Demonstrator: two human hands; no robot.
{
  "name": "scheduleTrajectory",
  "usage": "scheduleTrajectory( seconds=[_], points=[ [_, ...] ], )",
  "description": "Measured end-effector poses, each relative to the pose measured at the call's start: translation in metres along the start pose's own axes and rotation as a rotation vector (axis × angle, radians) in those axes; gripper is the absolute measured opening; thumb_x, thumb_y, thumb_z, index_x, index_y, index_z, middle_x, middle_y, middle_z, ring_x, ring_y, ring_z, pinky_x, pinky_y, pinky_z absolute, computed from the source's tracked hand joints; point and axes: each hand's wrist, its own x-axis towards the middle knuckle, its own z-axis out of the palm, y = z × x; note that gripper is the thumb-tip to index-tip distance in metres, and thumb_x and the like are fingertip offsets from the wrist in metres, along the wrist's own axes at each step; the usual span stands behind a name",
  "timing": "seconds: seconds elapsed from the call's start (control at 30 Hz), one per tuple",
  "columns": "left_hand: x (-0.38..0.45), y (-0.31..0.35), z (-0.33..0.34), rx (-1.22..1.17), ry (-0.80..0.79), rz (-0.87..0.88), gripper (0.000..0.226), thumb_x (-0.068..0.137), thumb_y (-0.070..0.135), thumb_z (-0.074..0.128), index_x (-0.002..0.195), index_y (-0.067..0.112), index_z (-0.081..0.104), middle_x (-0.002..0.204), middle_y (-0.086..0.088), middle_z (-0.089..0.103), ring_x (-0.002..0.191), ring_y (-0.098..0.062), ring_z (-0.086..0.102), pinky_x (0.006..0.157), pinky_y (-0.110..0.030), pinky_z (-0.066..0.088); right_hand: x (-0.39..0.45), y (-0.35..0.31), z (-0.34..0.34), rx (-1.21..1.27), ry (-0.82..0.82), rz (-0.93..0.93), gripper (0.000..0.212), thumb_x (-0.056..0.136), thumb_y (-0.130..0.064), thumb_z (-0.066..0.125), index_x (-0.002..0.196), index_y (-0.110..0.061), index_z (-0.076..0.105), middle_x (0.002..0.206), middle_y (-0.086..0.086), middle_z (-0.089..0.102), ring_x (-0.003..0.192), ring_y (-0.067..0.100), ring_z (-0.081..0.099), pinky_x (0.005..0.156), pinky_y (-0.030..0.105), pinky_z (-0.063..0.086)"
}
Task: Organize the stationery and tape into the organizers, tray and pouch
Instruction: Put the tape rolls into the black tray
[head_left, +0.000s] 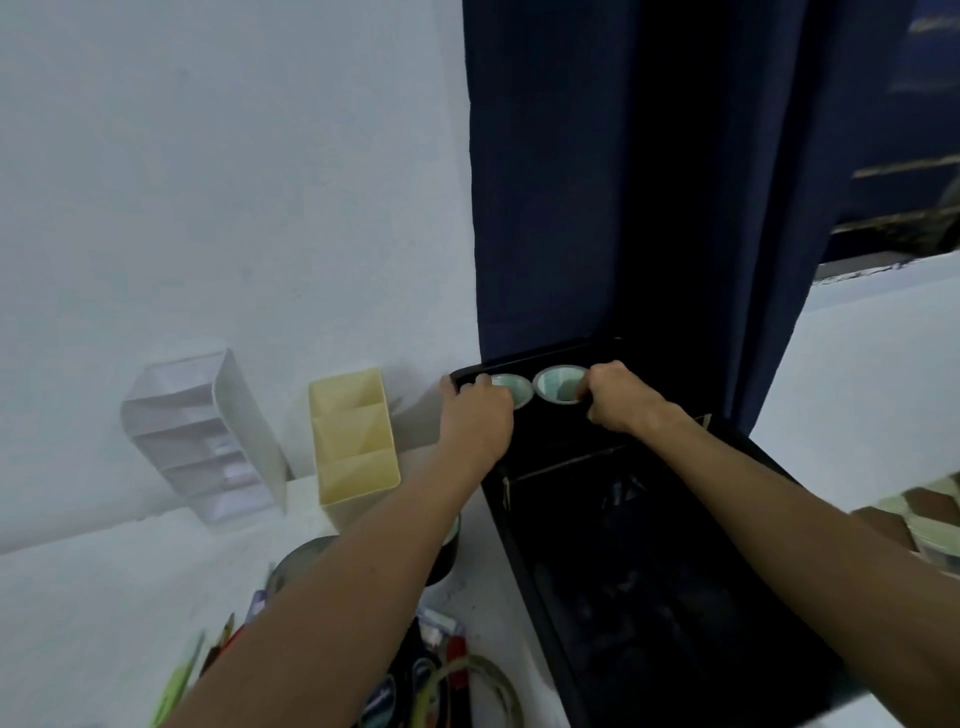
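Two black tape rolls with pale green cores stand side by side at the far end of a long black tray (524, 551). My left hand (475, 415) grips the left tape roll (514, 391), covering most of it. My right hand (621, 397) grips the right tape roll (558, 383) at its right side. A yellow organizer (353, 441) and a clear white organizer (208, 431) stand against the wall to the left. More tape rolls (306, 558) and pens (182, 675) lie on the white table under my left arm.
A dark blue curtain (597, 182) hangs right behind the tray. A clear tape roll (493, 680) and packaged stationery (436, 629) sit at the bottom near the tray's left edge. A patterned object (930, 519) shows at the right edge.
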Motion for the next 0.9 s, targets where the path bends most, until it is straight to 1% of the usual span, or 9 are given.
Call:
scheduleTrajectory(
  seconds=[0.13,0.27,0.33,0.5,0.57,0.67,0.77,0.9],
  points=[
    [0.001,0.003,0.003,0.014,-0.022,-0.018,0.022,0.091,0.012,0.049,0.107,0.01,0.063,0.113,-0.011,0.056,0.107,-0.03,0.054,0.113,-0.058,0.015,0.008,0.003,0.008,0.008,-0.021,0.031,0.039,0.08,-0.002,0.062,0.117,-0.014,0.069,0.12,0.015,0.059,0.105,0.029,0.062,0.09,0.035,0.054],
    [0.002,0.005,0.003,0.006,-0.033,-0.03,0.021,0.09,0.012,0.05,0.107,0.011,0.064,0.111,-0.009,0.058,0.108,-0.03,0.054,0.113,-0.059,0.015,0.011,0.002,0.011,0.034,-0.024,0.078,0.04,0.078,-0.003,0.066,0.118,-0.006,0.064,0.118,0.014,0.059,0.098,0.029,0.064,0.083,0.035,0.056],
    [0.002,0.007,0.003,0.002,-0.045,-0.034,0.021,0.089,0.011,0.049,0.105,0.011,0.064,0.109,-0.009,0.06,0.107,-0.029,0.054,0.112,-0.058,0.017,0.012,0.001,0.014,0.035,-0.031,0.085,0.039,0.078,-0.002,0.067,0.117,-0.005,0.062,0.116,0.014,0.058,0.095,0.028,0.064,0.08,0.034,0.057],
    [0.0,0.015,0.003,-0.004,-0.126,-0.046,0.026,0.088,0.005,0.047,0.109,0.008,0.061,0.111,-0.01,0.063,0.111,-0.03,0.054,0.113,-0.055,0.019,0.013,0.004,0.019,0.007,-0.04,0.091,0.041,0.08,-0.002,0.066,0.121,-0.005,0.062,0.119,0.016,0.057,0.097,0.028,0.064,0.082,0.034,0.056],
    [0.0,0.016,0.004,-0.037,-0.114,-0.042,0.027,0.086,0.003,0.046,0.108,0.008,0.062,0.11,-0.01,0.065,0.109,-0.029,0.057,0.116,-0.052,0.015,0.013,0.003,0.019,-0.003,-0.049,0.095,0.041,0.08,-0.004,0.067,0.121,-0.005,0.061,0.12,0.015,0.057,0.095,0.028,0.065,0.079,0.033,0.056],
    [-0.001,0.014,0.009,-0.113,-0.082,-0.026,0.024,0.085,0.001,0.045,0.098,0.008,0.065,0.102,-0.009,0.067,0.102,-0.027,0.06,0.118,-0.049,0.014,0.015,0.001,0.016,0.009,-0.088,0.097,0.043,0.079,-0.014,0.072,0.119,-0.005,0.059,0.116,0.012,0.059,0.091,0.026,0.065,0.072,0.029,0.053],
    [-0.002,0.012,0.013,-0.166,-0.036,-0.025,0.022,0.085,0.0,0.044,0.091,0.007,0.064,0.096,-0.009,0.067,0.099,-0.025,0.06,0.118,-0.048,0.015,0.017,0.004,0.016,0.013,-0.121,0.074,0.042,0.082,-0.022,0.071,0.12,-0.007,0.062,0.119,0.011,0.059,0.094,0.024,0.064,0.075,0.028,0.051],
    [0.0,0.014,0.013,-0.143,-0.05,-0.024,0.022,0.084,0.001,0.046,0.093,0.009,0.065,0.096,-0.007,0.068,0.099,-0.024,0.061,0.117,-0.049,0.014,0.018,0.007,0.021,-0.013,-0.134,0.052,0.037,0.087,-0.023,0.066,0.12,-0.007,0.063,0.125,0.013,0.054,0.098,0.025,0.063,0.077,0.028,0.05]
  ],
)
